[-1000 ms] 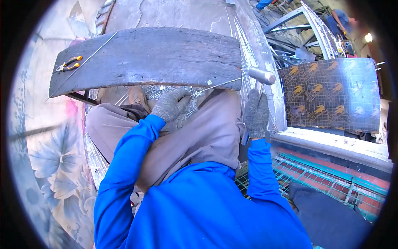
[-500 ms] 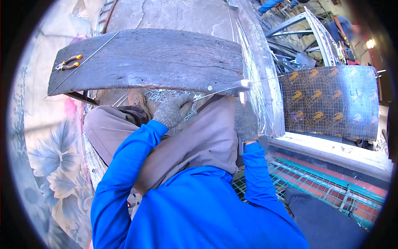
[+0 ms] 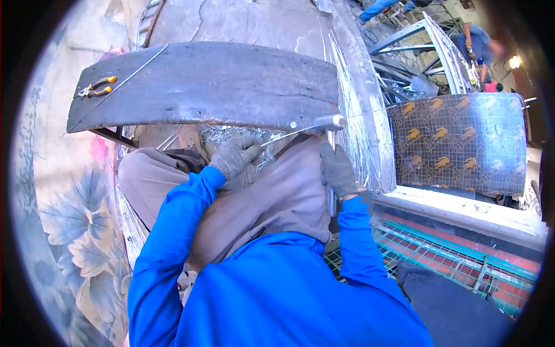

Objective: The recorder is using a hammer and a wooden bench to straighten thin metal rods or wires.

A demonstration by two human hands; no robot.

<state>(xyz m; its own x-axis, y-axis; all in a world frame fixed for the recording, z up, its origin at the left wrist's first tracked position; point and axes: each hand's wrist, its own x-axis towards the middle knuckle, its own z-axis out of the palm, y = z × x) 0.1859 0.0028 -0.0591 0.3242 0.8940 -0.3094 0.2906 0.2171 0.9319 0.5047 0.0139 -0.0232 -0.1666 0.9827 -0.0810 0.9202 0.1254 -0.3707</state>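
Observation:
My left hand (image 3: 236, 157), in a grey knitted glove, is closed on the near end of a thin metal rod (image 3: 284, 137). The rod slants up to the right, over the front edge of a dark wooden bench (image 3: 214, 87). My right hand (image 3: 340, 170), gloved too, grips the handle of a hammer (image 3: 330, 122). The hammer head is at the bench's right front corner, over the rod; whether it touches the rod I cannot tell. Pliers (image 3: 97, 87) with orange and black handles lie on the bench's left end, beside another thin rod (image 3: 124, 84).
Many cut metal pieces (image 3: 217, 132) litter the floor under the bench. Long thin rods (image 3: 351, 110) lie along its right side. A patterned dark panel (image 3: 459, 144) stands to the right, near a green wire grid (image 3: 457, 263). A co-worker (image 3: 480, 49) bends among metal frames at far right.
The hammer, blurred before, now shows sharply with its head slightly lower and further left. My right hand has shifted a little left; my left hand has barely moved.

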